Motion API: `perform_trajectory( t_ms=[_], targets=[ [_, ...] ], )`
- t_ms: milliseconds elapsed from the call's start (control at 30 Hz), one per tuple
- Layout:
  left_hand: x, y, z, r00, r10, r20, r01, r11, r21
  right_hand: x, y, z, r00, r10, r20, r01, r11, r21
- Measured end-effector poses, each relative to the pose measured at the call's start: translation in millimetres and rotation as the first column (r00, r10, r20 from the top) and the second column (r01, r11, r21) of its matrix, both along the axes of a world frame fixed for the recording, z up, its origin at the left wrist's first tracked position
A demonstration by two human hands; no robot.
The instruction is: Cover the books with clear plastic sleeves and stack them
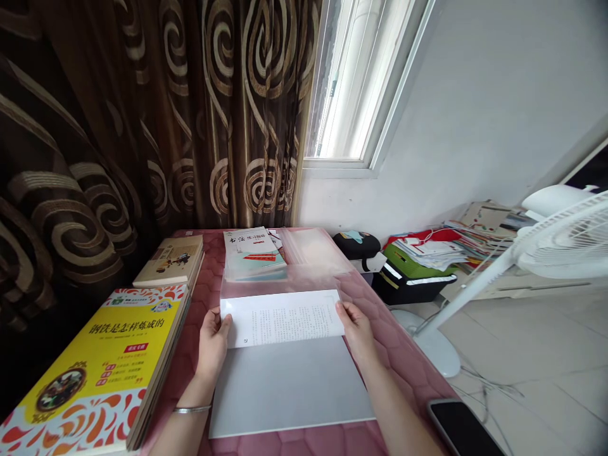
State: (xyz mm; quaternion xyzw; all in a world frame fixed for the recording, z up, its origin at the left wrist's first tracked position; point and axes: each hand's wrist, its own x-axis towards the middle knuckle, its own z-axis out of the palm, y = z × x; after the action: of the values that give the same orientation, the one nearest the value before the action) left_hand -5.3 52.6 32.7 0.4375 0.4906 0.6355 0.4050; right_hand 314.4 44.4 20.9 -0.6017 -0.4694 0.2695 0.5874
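Hanging at the far left, a brown swirl-patterned curtain (71, 126), and lying below it on a pink quilted table cover (394, 354), a stack of books topped by a yellow-covered book (95, 354), with a beige book (171, 261) just beyond. Coming in next, the left hand (213, 342), a metal bangle (192, 410) circling its wrist, pinching one short edge of a white printed sheet (280, 318) between thumb and fingers. Pinching the opposite edge the same way, the right hand (356, 329). Lying mid-table, the sheet is overlapping the far end of a white board (289, 392) and meeting a clear plastic sleeve (285, 282) along its far edge. Showing no plastic across its printed face, the sheet appears to be sitting outside the sleeve so far, though the view is not settling whether its far edge is entering the opening. Sitting partly under the sleeve's far end, a calligraphy workbook (251, 250). Lying toward the right, a black phone (460, 430) at the table's edge, with a black bin (408, 285), piled papers (427, 250) and a white fan (560, 247) standing beyond on the floor.
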Motion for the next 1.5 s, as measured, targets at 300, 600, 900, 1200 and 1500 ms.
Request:
perform_trajectory(
  t_ms=[300, 600, 900, 1200, 1500],
  targets=[
    [0.0, -1.7, 2.4, 0.998, -0.023, 0.053, 0.024, 1.000, -0.011, 0.2, 0.9, -3.2, 0.995, -0.042, 0.095, 0.044, 0.999, -0.015],
    [0.1, -1.0, 0.6, 0.999, -0.017, 0.034, 0.017, 1.000, 0.000, -1.8, -3.7, 4.7, 0.999, 0.044, -0.026, -0.043, 0.999, 0.023],
    [0.7, 0.1, -0.5, 1.000, 0.022, 0.001, -0.022, 1.000, 0.011, 0.4, -2.6, 1.3, 0.999, 0.036, 0.027, -0.037, 0.999, 0.022],
    [0.7, -1.8, 1.4, 1.000, 0.022, 0.012, -0.022, 1.000, 0.001, 1.8, 0.5, -4.8, 0.995, 0.004, 0.100, -0.004, 1.000, -0.005],
    [1.2, -0.7, 0.5, 1.000, 0.017, -0.005, -0.017, 1.000, 0.014, 2.1, -1.2, -2.1, 0.997, 0.020, 0.078, -0.020, 1.000, -0.001]
  ],
)
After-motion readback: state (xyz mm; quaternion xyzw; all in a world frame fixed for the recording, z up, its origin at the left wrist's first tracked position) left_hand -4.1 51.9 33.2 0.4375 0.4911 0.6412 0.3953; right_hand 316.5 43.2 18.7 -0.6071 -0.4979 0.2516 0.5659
